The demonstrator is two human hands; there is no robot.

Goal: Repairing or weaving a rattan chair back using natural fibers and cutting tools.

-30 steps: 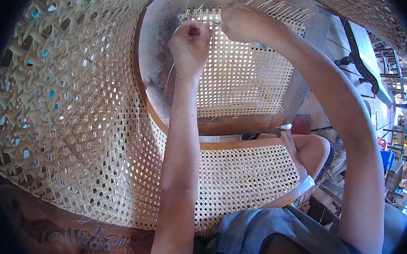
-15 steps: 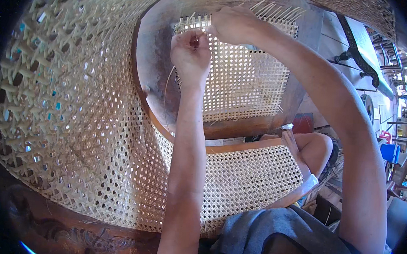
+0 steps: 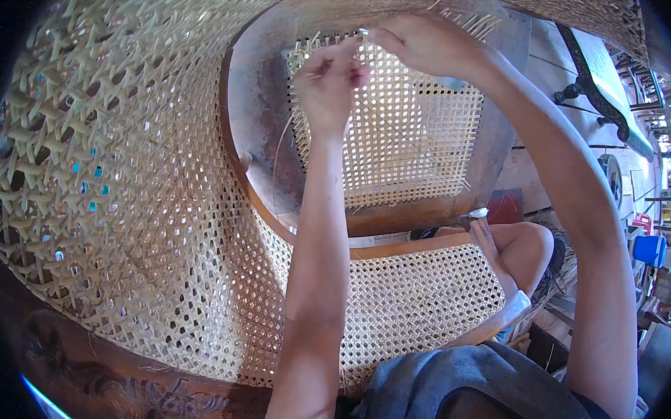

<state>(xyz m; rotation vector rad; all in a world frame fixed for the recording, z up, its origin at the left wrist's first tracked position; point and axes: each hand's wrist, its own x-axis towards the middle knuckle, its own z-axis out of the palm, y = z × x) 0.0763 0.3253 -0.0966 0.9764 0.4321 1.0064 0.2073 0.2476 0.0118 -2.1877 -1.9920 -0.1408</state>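
A pale woven cane panel (image 3: 408, 145) fills the opening of a wooden frame (image 3: 262, 90). My left hand (image 3: 330, 86) is over its far left corner, fingers curled in and slightly blurred; what they hold is hidden. A thin cane strand (image 3: 280, 148) hangs in a curve beside that wrist. At the panel's far edge my right hand (image 3: 430, 45) is closed, thumb and fingers together, with a small bright tip showing at the fingertips. What that tip belongs to cannot be made out. Loose cane ends (image 3: 481, 25) stick up along the far edge, right of this hand.
Finished cane weave (image 3: 121, 196) curves along the left, and another woven section (image 3: 422, 299) lies nearer me. Carved dark wood (image 3: 132, 389) borders the lower left. My bent leg (image 3: 521, 248) is at right. Beyond are a blue container (image 3: 648, 250) and furniture parts.
My right hand has shifted right and slightly down, away from my left. The left hand has moved a little right and turned. The whole view has shifted slightly.
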